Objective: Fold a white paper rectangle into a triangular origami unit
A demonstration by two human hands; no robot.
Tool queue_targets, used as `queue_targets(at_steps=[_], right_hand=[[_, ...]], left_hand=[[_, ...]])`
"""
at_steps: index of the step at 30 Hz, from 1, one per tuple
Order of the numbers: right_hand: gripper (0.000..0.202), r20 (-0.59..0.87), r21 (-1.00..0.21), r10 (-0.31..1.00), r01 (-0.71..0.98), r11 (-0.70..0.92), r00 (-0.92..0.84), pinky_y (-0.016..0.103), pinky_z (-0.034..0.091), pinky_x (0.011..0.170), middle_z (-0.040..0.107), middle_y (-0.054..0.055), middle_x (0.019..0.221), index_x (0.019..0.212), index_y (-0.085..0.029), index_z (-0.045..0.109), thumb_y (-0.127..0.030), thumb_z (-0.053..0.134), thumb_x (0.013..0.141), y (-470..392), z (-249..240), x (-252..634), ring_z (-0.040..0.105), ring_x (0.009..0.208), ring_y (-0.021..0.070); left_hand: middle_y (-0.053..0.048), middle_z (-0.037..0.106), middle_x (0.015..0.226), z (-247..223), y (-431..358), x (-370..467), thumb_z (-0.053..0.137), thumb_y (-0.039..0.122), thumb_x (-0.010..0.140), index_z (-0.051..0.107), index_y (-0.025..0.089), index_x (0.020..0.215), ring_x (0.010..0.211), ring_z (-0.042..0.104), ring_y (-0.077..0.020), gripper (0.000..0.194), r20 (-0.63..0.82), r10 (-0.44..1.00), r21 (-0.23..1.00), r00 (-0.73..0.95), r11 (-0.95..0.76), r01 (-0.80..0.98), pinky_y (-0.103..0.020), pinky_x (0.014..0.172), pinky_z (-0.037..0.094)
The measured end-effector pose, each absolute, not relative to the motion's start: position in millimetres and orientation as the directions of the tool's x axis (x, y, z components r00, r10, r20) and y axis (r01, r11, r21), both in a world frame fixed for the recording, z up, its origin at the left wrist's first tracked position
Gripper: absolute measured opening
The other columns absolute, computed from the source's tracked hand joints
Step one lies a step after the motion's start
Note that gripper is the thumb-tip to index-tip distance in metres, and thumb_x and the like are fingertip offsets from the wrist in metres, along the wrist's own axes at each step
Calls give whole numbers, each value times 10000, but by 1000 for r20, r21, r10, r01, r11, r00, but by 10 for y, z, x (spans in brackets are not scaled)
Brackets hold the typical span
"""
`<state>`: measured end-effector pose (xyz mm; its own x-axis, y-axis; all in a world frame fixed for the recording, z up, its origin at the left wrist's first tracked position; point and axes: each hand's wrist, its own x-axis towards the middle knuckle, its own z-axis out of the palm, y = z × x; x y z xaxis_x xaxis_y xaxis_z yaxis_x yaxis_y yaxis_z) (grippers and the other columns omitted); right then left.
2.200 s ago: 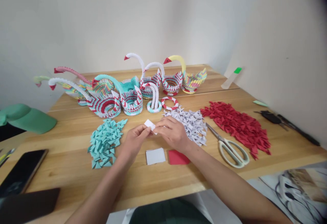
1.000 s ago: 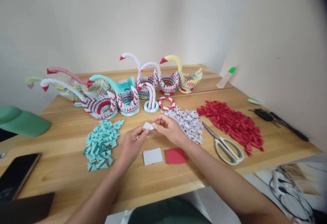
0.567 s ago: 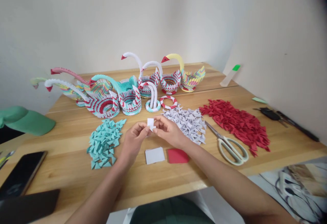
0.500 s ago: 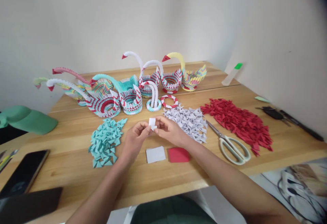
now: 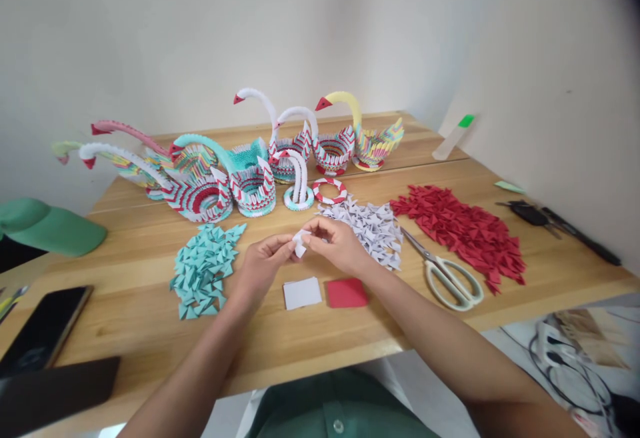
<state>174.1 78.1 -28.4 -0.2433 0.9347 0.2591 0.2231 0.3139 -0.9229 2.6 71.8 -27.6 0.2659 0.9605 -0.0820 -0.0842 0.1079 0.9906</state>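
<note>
My left hand (image 5: pixel 260 266) and my right hand (image 5: pixel 336 245) meet above the wooden table (image 5: pixel 320 345) and pinch a small folded white paper piece (image 5: pixel 300 243) between their fingertips. Just below them lie a white paper stack (image 5: pixel 302 293) and a red paper stack (image 5: pixel 347 293). A pile of teal folded triangles (image 5: pixel 204 270) sits left of my left hand. A pile of white folded triangles (image 5: pixel 369 225) sits beside my right hand, and a pile of red folded triangles (image 5: pixel 460 231) lies further right.
Several modular paper swans (image 5: pixel 250 158) and two paper rings (image 5: pixel 330 191) stand at the back. Scissors (image 5: pixel 445 271) lie between the white and red piles. A green cap (image 5: pixel 45 227), a phone (image 5: pixel 40 339), keys (image 5: pixel 535 214) and a glue tube (image 5: pixel 453 138) line the edges.
The white piece was a flat strip between my fingers and is now folded smaller. My hands have stayed in the same spot; the view has tilted slightly.
</note>
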Motion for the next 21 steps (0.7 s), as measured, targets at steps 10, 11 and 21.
queue_targets(at_steps=[10, 11, 21], right_hand=[[90, 382, -837, 900, 333, 434, -212, 243, 456, 671, 627, 1, 793, 896, -191, 612, -217, 563, 825, 770, -253, 1744, 581, 726, 130], [81, 395, -826, 894, 344, 446, -211, 240, 456, 670, 624, -1, 789, 887, -191, 613, -207, 563, 826, 766, -244, 1743, 580, 724, 128], [202, 718, -375, 550, 427, 822, -427, 291, 448, 727, 644, 43, 858, 902, -215, 671, -98, 510, 865, 822, -271, 1847, 559, 811, 157]], left_hand=[[-11, 648, 616, -270, 736, 11, 683, 336, 712, 693, 142, 737, 577, 564, -120, 196, -65, 975, 997, 211, 70, -17, -224, 601, 446], [-10, 647, 618, -272, 737, 10, 679, 337, 714, 690, 140, 729, 580, 563, -119, 197, -60, 976, 998, 209, 64, -10, -221, 601, 443], [-14, 624, 607, -281, 740, -24, 665, 310, 721, 654, 126, 687, 565, 541, -111, 188, -147, 955, 973, 258, 186, -134, -227, 595, 425]])
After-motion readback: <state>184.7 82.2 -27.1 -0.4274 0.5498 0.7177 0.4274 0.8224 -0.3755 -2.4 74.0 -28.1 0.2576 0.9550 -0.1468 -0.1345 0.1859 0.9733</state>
